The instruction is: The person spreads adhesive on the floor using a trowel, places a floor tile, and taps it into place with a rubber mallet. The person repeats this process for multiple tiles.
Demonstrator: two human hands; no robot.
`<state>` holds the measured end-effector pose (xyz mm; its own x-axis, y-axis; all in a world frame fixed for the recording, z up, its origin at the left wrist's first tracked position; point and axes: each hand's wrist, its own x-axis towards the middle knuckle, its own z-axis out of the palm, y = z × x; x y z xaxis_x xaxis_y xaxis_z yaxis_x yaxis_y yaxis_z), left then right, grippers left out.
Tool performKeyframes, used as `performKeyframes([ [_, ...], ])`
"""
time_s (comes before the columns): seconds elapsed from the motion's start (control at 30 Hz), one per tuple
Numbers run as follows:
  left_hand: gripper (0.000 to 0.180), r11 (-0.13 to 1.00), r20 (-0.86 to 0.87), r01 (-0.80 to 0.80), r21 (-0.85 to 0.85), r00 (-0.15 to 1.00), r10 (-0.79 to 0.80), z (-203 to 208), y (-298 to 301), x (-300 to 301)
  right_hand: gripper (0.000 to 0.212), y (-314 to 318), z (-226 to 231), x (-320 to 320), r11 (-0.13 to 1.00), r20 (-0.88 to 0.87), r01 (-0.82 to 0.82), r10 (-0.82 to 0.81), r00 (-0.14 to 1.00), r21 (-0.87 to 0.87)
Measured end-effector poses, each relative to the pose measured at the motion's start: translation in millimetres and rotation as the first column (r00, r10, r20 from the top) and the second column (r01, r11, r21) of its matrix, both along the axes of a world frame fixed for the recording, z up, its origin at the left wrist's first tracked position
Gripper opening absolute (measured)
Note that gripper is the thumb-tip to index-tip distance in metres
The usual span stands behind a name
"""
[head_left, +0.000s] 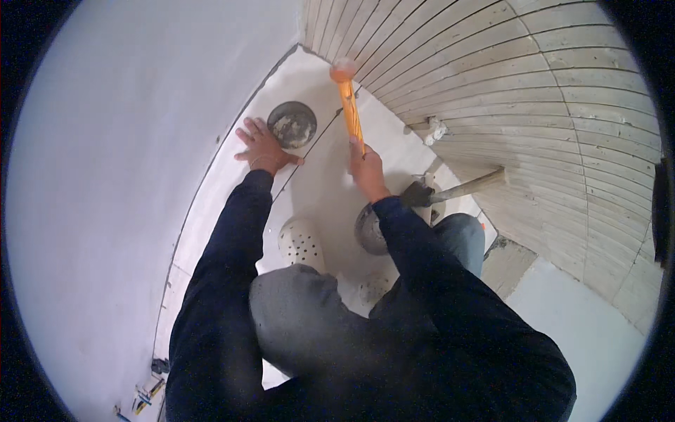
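In my right hand (367,172) is a mallet (350,105) with a yellow-orange handle and a pale, motion-blurred head. My fingers wrap round the lower handle. The mallet's head is near the foot of the slatted wall, but whether it touches the floor tile I cannot tell. My left hand (264,148) lies with fingers spread on the white floor tile (316,183), beside a round grey recess or disc (292,125) with pale, rough patches. A dark joint line runs between the tiles, close to my left thumb.
Below my right forearm is a second round grey shape (371,230), partly hidden. A dark-headed tool with a wooden handle (471,186) leans toward the ribbed beige wall (478,70). A smooth white wall (126,162) rises at left. Small tools (146,395) lie at lower left.
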<state>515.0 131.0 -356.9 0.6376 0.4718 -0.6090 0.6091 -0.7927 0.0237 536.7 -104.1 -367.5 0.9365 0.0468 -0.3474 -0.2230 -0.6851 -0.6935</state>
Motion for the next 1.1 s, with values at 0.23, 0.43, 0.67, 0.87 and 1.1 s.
performKeyframes([
  [0.23,0.158,1.000,-0.002,-0.007,0.023,1.000,0.007,10.8,-1.2,-0.6,0.065,-0.7,32.1,-7.1,0.994,-0.172,0.059,-0.043,0.984,0.088],
  [0.43,0.157,0.999,-0.039,-0.018,0.046,0.999,0.020,8.9,2.2,-0.8,0.064,3.0,41.5,-12.3,0.991,-0.212,0.093,-0.070,0.975,0.098],
  [0.67,0.157,0.999,-0.055,-0.005,0.036,0.998,0.007,12.0,-0.5,4.1,0.066,-10.0,23.8,-23.3,0.998,-0.166,-0.005,0.016,0.986,0.068],
  [0.87,0.159,0.999,-0.065,-0.020,0.039,0.998,0.022,6.3,1.5,-1.0,0.065,-12.9,44.6,-37.5,1.000,-0.300,0.007,-0.005,0.954,0.004],
  [1.1,0.161,0.999,-0.023,-0.017,0.030,1.000,0.018,6.9,1.2,-0.4,0.064,-20.4,29.6,-39.1,0.999,-0.303,0.017,-0.006,0.953,0.032],
])
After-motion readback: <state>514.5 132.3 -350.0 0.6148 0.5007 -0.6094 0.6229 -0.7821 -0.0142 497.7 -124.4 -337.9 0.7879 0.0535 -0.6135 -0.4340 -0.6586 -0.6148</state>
